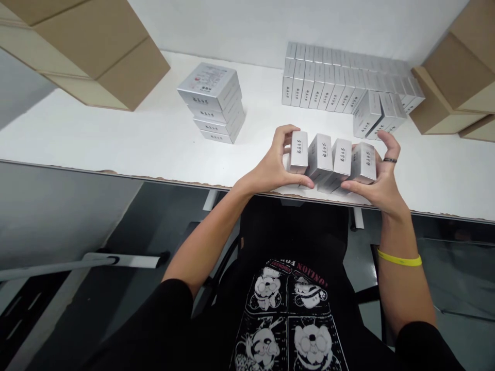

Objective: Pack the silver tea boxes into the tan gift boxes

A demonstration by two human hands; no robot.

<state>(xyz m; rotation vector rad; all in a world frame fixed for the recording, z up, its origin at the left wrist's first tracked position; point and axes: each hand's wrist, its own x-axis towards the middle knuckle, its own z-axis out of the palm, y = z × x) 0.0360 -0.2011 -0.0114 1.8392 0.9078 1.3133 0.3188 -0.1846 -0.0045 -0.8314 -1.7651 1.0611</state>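
Observation:
Several small silver-white boxes stand upright in a row near the table's front edge, with narrow gaps between their tops. My left hand [277, 164] is closed around the leftmost box [299, 149], thumb in front and fingers behind. At the other end, my right hand [382, 178] grips the rightmost box [364, 159], its thumb reaching across the front and its index finger raised. Between them, two more boxes, the left-middle box [320, 153] and the right-middle box [342, 156], lean slightly. Dark print marks their narrow top faces.
Behind my right hand, a few silver boxes [367, 114] stand before long rows of matching boxes [319, 85] along the wall. A stack of boxes [214, 100] sits left of centre. Brown cartons [116, 51] flank the white table [147, 139] at left, and more cartons [436, 105] at right.

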